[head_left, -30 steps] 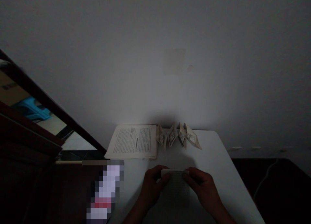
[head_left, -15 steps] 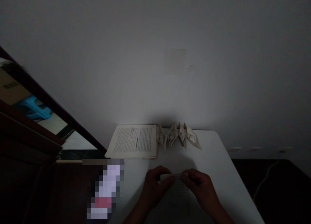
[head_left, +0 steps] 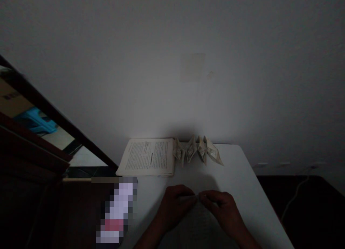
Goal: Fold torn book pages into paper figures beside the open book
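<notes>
Nearest is a printed sheet [head_left: 198, 222], in the middle of the near part of the desk [head_left: 242, 180]. It looks thin, grey and dim, with rows of small print too dark to read. Its low end fades into shadow, so I cannot tell where it stops or if it touches the desk. The left hand [head_left: 176, 207] and the right hand [head_left: 225, 209] come in from both sides. The fingers of both hands pinch the far edge of the sheet, and their tips almost meet in the middle. On the left, the arm is close to the side of the desk, where a blurred-out patch [head_left: 118, 209] hides things. On the right there is more room, as white desk top runs out to a long, slanting edge. Past that edge it is dark, and a pale cord [head_left: 297, 188] hangs there. Ahead of the fingers, a strip of desk top gives some room too. Then comes a book [head_left: 148, 157], flat in the far left corner with a page of print facing up. Just right of it, four folded paper boats [head_left: 191, 150] stand in a row. Behind them, the back of the desk meets the grey wall [head_left: 145, 80].
</notes>
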`<state>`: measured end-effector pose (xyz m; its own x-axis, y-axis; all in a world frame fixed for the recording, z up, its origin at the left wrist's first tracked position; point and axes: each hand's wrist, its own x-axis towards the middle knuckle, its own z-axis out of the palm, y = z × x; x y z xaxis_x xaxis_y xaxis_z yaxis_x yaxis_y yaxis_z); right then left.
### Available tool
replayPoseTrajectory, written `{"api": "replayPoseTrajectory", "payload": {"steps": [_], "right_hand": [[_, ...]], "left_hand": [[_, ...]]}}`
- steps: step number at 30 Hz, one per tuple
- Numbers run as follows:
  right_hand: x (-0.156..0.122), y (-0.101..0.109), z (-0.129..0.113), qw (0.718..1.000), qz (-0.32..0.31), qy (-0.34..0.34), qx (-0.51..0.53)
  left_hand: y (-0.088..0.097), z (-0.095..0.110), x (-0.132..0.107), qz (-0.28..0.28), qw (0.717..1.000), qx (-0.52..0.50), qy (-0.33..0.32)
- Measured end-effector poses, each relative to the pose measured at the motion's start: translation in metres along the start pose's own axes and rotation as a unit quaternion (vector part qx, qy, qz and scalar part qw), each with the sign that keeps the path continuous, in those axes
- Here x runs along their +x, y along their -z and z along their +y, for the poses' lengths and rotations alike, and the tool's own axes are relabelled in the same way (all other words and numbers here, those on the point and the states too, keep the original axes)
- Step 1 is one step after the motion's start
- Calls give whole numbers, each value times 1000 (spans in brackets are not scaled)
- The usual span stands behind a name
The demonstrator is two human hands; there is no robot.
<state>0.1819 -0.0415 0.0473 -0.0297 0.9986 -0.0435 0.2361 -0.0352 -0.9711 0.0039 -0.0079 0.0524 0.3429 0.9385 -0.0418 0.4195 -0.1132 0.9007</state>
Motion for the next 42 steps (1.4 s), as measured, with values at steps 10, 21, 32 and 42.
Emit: {"api": "replayPoseTrajectory", "payload": {"steps": [10, 21, 32, 42], "right_hand": [[0, 3, 6, 1000, -19, 9, -21], [-2, -1, 8, 998, 31, 21, -43], [1, 0, 4, 995, 3, 61, -74], [1, -2, 1, 994, -6, 62, -87]], "left_hand": [[4, 9, 1, -27, 999, -15, -30], [2, 9, 3, -37, 998, 15, -45], [0, 0, 6, -43, 990, 91, -100], [0, 2, 4, -49, 987, 103, -112]]}}
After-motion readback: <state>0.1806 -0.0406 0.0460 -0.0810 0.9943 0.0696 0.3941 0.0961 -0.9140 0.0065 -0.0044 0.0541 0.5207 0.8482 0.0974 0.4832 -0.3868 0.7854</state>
